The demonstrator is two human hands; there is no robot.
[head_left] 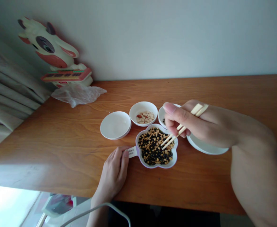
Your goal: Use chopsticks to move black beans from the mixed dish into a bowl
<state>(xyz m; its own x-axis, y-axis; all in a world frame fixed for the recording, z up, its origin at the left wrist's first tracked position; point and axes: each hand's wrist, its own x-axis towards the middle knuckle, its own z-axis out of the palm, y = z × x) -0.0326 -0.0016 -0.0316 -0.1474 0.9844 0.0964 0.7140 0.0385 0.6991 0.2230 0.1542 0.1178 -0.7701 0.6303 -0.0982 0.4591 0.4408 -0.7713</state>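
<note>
My left hand (114, 170) grips the short handle (133, 152) of a flower-shaped bowl (141, 160) with a lilac rim. Black and yellow beans (154, 146) fill this bowl in a mixed layer. Over its right side, my right hand (187, 121) holds a pair of wooden chopsticks (176, 135), their tips close together at the beans. Whether a bean sits between the tips I cannot tell. Behind stand an empty white bowl (116, 125), a white bowl (143, 106) of pale and reddish nut pieces, and another white bowl (161, 115) partly hidden by my right hand.
A white plate (206, 148) lies under my right wrist. At the back left are a cow-shaped toy keyboard (67, 75) and a crumpled plastic bag (79, 94). A grey cable (105, 205) loops below the table's front edge. Curtains (8, 91) hang at left.
</note>
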